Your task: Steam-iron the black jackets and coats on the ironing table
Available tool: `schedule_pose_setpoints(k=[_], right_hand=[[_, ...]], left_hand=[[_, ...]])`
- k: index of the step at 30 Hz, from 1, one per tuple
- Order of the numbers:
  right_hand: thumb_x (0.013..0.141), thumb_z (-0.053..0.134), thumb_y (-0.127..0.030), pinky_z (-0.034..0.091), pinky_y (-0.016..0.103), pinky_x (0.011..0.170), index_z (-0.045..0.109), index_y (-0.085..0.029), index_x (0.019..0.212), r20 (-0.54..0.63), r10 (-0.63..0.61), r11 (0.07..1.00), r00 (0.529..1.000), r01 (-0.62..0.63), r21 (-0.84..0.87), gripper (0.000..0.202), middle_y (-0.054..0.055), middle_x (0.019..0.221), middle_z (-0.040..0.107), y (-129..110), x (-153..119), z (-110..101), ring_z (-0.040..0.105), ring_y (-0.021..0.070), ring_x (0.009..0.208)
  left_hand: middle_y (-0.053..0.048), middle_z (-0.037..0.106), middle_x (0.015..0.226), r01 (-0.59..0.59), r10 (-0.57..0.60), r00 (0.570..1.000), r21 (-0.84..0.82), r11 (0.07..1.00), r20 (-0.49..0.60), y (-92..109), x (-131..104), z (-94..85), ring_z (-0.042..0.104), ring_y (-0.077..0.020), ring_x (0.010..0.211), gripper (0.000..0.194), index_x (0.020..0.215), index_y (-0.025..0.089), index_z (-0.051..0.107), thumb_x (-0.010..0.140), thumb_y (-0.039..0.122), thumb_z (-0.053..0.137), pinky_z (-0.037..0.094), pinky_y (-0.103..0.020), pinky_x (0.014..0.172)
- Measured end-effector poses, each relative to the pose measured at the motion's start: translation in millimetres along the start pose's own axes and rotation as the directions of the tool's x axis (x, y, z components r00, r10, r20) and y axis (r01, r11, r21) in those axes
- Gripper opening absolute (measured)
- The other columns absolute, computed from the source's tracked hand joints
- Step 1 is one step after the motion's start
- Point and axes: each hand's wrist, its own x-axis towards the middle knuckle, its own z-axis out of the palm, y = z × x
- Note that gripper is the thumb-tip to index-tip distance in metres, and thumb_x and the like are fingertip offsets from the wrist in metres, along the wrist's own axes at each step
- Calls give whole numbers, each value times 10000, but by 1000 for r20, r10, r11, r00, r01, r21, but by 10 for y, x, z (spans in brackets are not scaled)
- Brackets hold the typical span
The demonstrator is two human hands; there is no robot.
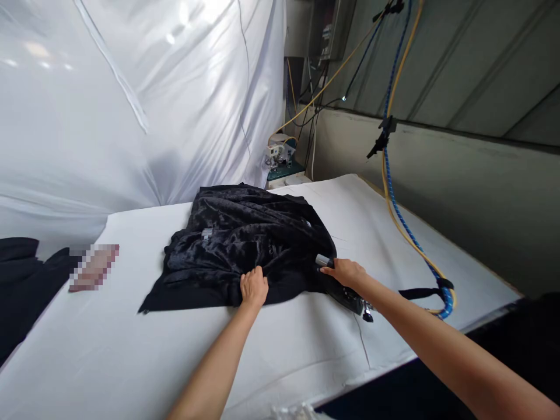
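A black, velvety garment [245, 233] lies spread out and wrinkled on the white table. Its hem faces me. Near the hem, my left hand [254, 287] presses down with its fingers curled into the fabric, closed on a bit of it. My right hand [347, 272] wraps round the handle of a dark steam iron [350, 298] at the garment's right edge. The handle's grey end pokes out ahead of the fingers. Part of the iron is hidden under my hand and forearm, and I cannot tell how much of its sole touches the cloth.
A blue hose [396, 204] and a yellow cord hang from above, reaching the table behind the iron. Dark cloth [30, 291] and a blurred patch [94, 268] are at the left. White sheeting [131, 105] hangs behind the table [131, 361]. A machine [280, 154] stands beyond.
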Motion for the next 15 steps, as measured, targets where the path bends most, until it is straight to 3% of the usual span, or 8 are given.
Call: schedule_pose_setpoints(k=[8,15], right_hand=[[718,366,-693,443,351,692,609,-206,963,21,61,998,998,-61,13,597,117,984,638,238,78,-47,591,286,928],[681,432,-684,437,344,687,617,-250,955,10,-64,998,998,63,32,545,83,946,651,310,-27,-52,597,274,894]], left_hand=[[-54,646,867,-8,7,1000,-26,1000,-15,-17,20,3,577,-190,886,120,862,182,542,809,207,437,328,-323,820],[-62,647,858,-8,7,1000,-35,999,-16,-16,41,31,579,-190,888,135,873,174,548,804,208,438,333,-323,809]])
